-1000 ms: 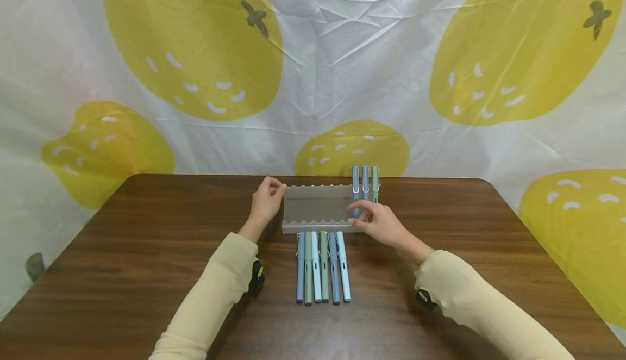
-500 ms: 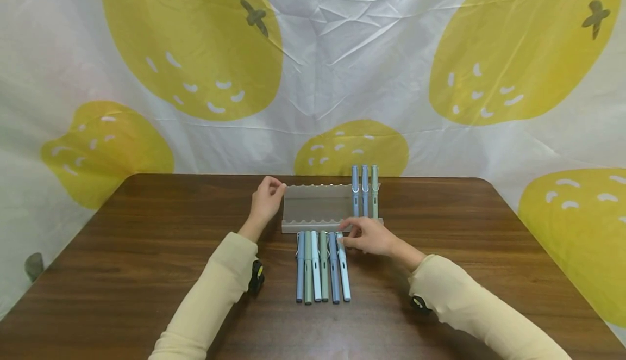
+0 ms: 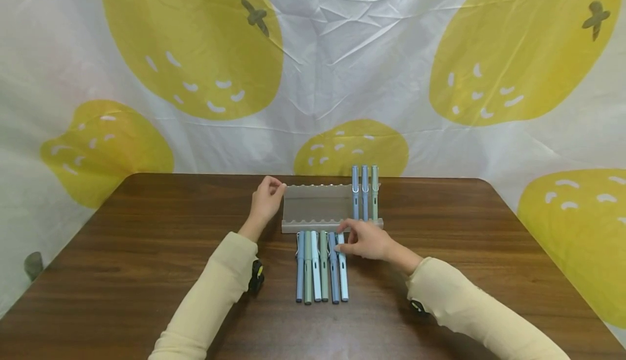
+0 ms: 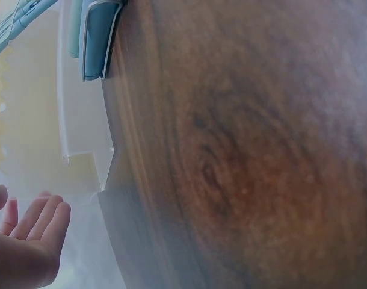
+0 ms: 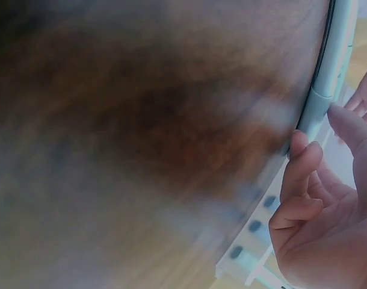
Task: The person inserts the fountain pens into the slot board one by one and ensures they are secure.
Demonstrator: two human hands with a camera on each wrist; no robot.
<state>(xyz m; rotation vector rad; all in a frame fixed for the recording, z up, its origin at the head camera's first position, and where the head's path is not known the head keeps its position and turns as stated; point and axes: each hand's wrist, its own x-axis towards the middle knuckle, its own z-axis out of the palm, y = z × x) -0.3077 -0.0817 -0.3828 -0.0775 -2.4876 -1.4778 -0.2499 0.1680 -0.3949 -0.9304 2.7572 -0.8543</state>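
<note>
A row of pens lies on the table below a clear pen rack (image 3: 315, 208) with scalloped edges. My right hand (image 3: 367, 240) pinches the capped far end of the rightmost, pale blue pen (image 3: 344, 275); in the right wrist view, thumb and finger meet this pen (image 5: 331, 66) from both sides. Beside it lie a darker blue pen (image 3: 335, 278), a green pen (image 3: 324, 278) and several others. My left hand (image 3: 265, 203) holds the rack's back left corner between thumb and forefinger; its other fingers (image 4: 54, 226) are loosely extended.
Two blue pens (image 3: 364, 191) and one green pen (image 3: 375, 191) lean in the rack's right-hand slots. The brown wooden table (image 3: 195, 229) ends just behind the rack, where a lemon-print cloth (image 3: 313, 77) hangs.
My right hand has come from the rack's right part down to the rightmost pale blue pen and taken hold of it. That pen has shifted slightly left. My left hand stays put.
</note>
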